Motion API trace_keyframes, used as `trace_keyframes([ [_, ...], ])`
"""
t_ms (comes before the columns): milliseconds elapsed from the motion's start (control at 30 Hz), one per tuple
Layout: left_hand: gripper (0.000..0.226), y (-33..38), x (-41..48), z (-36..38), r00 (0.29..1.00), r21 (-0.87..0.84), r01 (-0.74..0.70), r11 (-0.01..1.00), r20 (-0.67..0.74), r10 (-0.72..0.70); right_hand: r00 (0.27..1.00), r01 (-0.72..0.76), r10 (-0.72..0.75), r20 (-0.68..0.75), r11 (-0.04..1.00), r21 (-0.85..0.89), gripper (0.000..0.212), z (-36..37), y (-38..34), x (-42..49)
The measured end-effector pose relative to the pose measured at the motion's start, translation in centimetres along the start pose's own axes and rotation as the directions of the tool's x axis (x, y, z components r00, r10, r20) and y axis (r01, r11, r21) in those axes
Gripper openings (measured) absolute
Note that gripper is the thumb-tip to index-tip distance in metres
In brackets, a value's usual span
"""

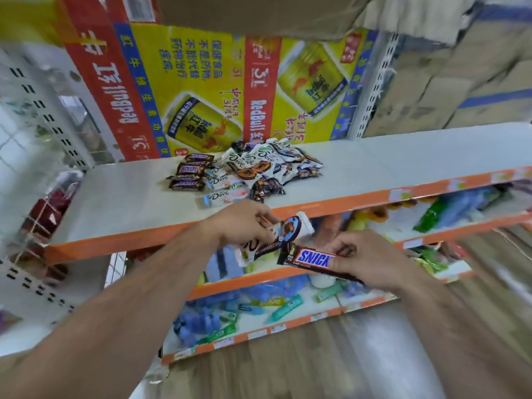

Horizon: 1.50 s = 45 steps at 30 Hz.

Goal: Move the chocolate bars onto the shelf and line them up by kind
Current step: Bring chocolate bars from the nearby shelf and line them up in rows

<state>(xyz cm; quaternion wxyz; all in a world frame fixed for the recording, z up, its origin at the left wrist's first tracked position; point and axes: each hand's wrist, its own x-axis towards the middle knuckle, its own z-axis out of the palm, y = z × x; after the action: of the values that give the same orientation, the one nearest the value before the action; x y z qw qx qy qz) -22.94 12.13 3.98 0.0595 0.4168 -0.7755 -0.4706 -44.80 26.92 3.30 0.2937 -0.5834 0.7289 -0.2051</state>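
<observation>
A Snickers bar (312, 258) is pinched in the right hand (371, 262) and a Dove bar (290, 227) is gripped in the left hand (241, 223), just below the shelf (129, 191) front edge. On it a Snickers row (190, 171) is begun; the Dove heap (273, 162) is judged mostly unsorted.

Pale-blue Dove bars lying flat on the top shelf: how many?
3: rear Dove bar, middle Dove bar, front Dove bar nearest the edge, all right of the Snickers stack. The wrapper heap may hide more.
</observation>
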Motion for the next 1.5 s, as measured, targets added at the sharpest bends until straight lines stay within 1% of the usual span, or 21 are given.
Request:
trace_keyframes([
  [233, 0.026, 9.0, 6.5, 9.7, 0.998, 0.038, -0.045, 0.998, 0.056, 0.042, 0.999, -0.029, 0.030, -0.025, 0.998, 0.062, 0.007, -8.0, 10.1, -3.6],
  [400, 0.030, 15.6, 11.3, 15.8, 0.992, 0.041, -0.098, 0.994, 0.087, 0.094, 0.996, -0.055, 0.061, -0.058, 0.992, 0.111, 0.008, -13.9, 16.5, -5.7],
  [467, 0.028, 17.7, 13.3, 17.7, 0.986, 0.055, -0.126, 0.990, 0.118, 0.119, 0.995, -0.072, 0.079, -0.068, 0.992, 0.107, 0.008, -15.8, 18.7, -6.2],
  [633, 0.029, 22.1, 18.6, 21.6, 0.973, 0.068, -0.160, 0.985, 0.178, 0.146, 0.982, -0.119, 0.141, -0.129, 0.979, 0.167, 0.020, -19.7, 23.8, -6.4],
  [767, 0.025, 25.1, 23.4, 24.1, 0.955, 0.066, -0.199, 0.978, 0.235, 0.179, 0.971, -0.138, 0.171, -0.164, 0.971, 0.194, 0.011, -22.2, 27.8, -5.1],
  [800, 0.023, 25.9, 24.8, 24.6, 0.951, 0.065, -0.212, 0.975, 0.244, 0.191, 0.969, -0.144, 0.177, -0.172, 0.971, 0.190, 0.011, -22.9, 28.7, -4.7],
  [900, 0.020, 28.8, 29.5, 26.0, 0.937, 0.070, -0.252, 0.965, 0.269, 0.224, 0.956, -0.189, 0.220, -0.193, 0.968, 0.168, 0.022, -25.8, 31.4, -3.0],
  [1000, 0.021, 32.0, 34.5, 27.0, 0.918, 0.073, -0.285, 0.956, 0.308, 0.250, 0.933, -0.225, 0.258, -0.252, 0.963, 0.152, 0.032, -29.1, 34.0, -0.9],
  [1133, 0.018, 36.0, 40.2, 28.2, 0.893, 0.064, -0.314, 0.947, 0.358, 0.272, 0.917, -0.275, 0.298, -0.265, 0.954, 0.121, 0.022, -33.2, 36.7, 1.6],
  [1233, 0.017, 39.1, 44.3, 29.5, 0.878, 0.054, -0.335, 0.941, 0.381, 0.291, 0.899, -0.300, 0.316, -0.303, 0.949, 0.101, 0.016, -36.3, 39.4, 3.5],
  [1400, 0.020, 43.1, 49.7, 32.5, 0.873, 0.055, -0.343, 0.938, 0.387, 0.297, 0.886, -0.323, 0.327, -0.328, 0.944, 0.068, 0.019, -40.7, 43.8, 4.8],
  [1500, 0.020, 46.1, 52.9, 35.0, 0.874, 0.053, -0.344, 0.938, 0.384, 0.298, 0.881, -0.313, 0.319, -0.348, 0.947, 0.074, 0.012, -43.8, 48.1, 5.6],
])
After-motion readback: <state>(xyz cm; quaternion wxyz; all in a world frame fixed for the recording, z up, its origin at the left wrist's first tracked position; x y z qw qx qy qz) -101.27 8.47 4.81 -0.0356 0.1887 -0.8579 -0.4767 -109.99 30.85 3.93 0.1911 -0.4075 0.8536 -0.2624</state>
